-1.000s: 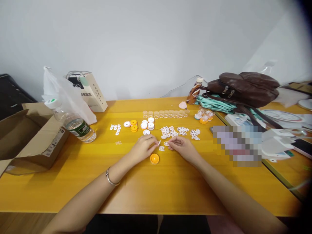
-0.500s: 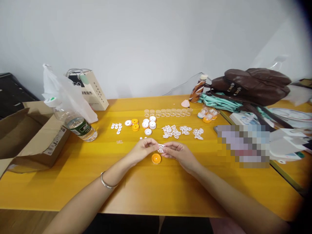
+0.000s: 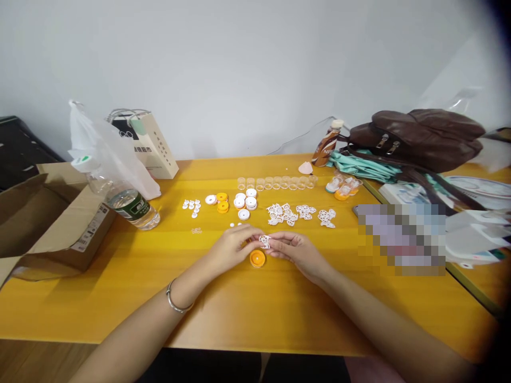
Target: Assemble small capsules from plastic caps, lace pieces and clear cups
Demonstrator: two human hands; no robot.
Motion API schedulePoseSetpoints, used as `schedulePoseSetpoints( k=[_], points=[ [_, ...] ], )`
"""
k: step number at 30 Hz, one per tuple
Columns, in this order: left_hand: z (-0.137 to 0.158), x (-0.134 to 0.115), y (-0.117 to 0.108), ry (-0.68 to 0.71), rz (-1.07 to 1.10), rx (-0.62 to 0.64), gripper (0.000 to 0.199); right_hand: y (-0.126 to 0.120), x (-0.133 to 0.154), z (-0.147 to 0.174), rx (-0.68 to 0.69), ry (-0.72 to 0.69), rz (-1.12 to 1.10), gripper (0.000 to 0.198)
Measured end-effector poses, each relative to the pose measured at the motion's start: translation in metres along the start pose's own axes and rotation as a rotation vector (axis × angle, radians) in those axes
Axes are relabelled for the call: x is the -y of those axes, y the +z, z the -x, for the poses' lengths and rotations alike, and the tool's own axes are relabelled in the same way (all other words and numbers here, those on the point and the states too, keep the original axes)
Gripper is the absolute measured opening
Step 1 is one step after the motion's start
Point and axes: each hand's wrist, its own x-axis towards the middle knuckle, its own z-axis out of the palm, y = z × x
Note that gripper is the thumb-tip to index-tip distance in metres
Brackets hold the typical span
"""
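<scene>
A small white openwork plastic piece [image 3: 264,241] is pinched between my two hands above the table. My left hand [image 3: 235,247] grips its left side with thumb and fingers, and my right hand [image 3: 297,250] grips its right side. Just below them an orange round cap [image 3: 257,259] lies with its hollow side up. Beyond the hands are several similar white openwork pieces [image 3: 281,214], white round caps [image 3: 244,214] and orange round caps [image 3: 222,206]. Small white knobbed parts [image 3: 192,205] lie to the left, near tiny clear bits [image 3: 196,231].
Behind the parts stands a row of clear cups [image 3: 277,183]. A cardboard box [image 3: 59,229], water bottle [image 3: 131,205] and paper bag [image 3: 154,143] occupy the left. To the right are a drink bottle [image 3: 328,143], finished-looking capped pieces [image 3: 343,186] and a brown leather bag [image 3: 423,138].
Both hands keep hold of the white openwork piece, which has turned slightly. The whole view has shifted a little; the parts on the table lie as before.
</scene>
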Motion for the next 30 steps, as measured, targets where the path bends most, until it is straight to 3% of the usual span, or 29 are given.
schedulePoseSetpoints(
  k=[4,10,19,22,27,30],
  points=[
    [0.000,0.002,-0.001,0.049,0.011,-0.044,0.018,-0.001,0.002,0.000,-0.011,-0.042,-0.030,0.025],
    [0.002,0.000,0.002,0.106,-0.089,-0.009,0.021,-0.002,-0.001,0.000,0.015,-0.084,0.035,0.025],
    [0.005,0.005,0.010,0.130,-0.168,-0.033,0.019,0.003,-0.002,-0.001,-0.058,-0.145,0.129,0.022],
    [0.004,0.003,0.013,0.062,-0.048,-0.046,0.016,0.004,-0.002,0.000,-0.063,-0.170,0.145,0.021],
    [0.003,0.001,0.021,-0.175,0.211,-0.099,0.017,0.004,-0.001,0.002,-0.062,-0.207,0.181,0.021],
    [0.002,0.000,0.023,-0.204,0.246,-0.120,0.017,0.003,0.000,0.002,-0.048,-0.210,0.177,0.021]
  ],
)
